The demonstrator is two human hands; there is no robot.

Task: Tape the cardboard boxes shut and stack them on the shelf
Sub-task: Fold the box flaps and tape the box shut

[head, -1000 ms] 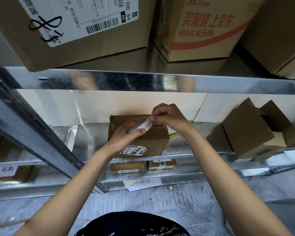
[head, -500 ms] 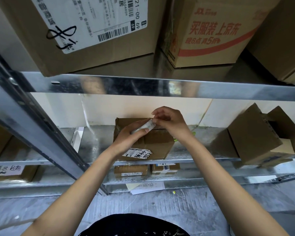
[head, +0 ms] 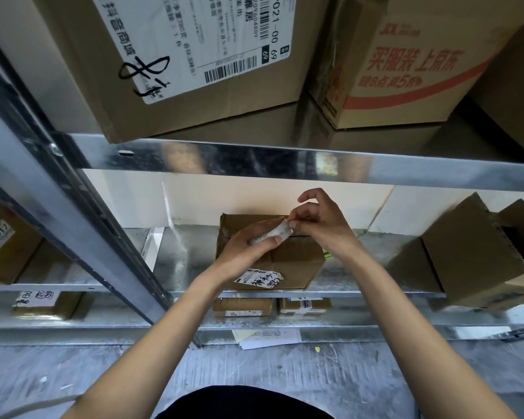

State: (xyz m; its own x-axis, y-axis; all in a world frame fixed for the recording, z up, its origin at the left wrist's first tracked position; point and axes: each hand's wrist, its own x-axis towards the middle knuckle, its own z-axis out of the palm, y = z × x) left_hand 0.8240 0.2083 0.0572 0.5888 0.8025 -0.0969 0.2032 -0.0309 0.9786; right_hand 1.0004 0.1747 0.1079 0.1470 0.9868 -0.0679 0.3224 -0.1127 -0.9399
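A small brown cardboard box with a torn white label sits on the middle metal shelf. Above its top, my left hand grips a thin whitish tape roll edge-on. My right hand pinches at the roll's upper end with thumb and finger, its other fingers curled above. Both hands hover over the box's top seam.
Two big boxes stand on the upper shelf. An open, tilted carton lies at right on the middle shelf. Small parcels sit on the lower shelf, loose papers below. A slanted steel post crosses at left.
The hands have stayed over the box with the roll. My right hand's fingers have lifted and spread a little at the roll's end. The camera has tilted slightly.
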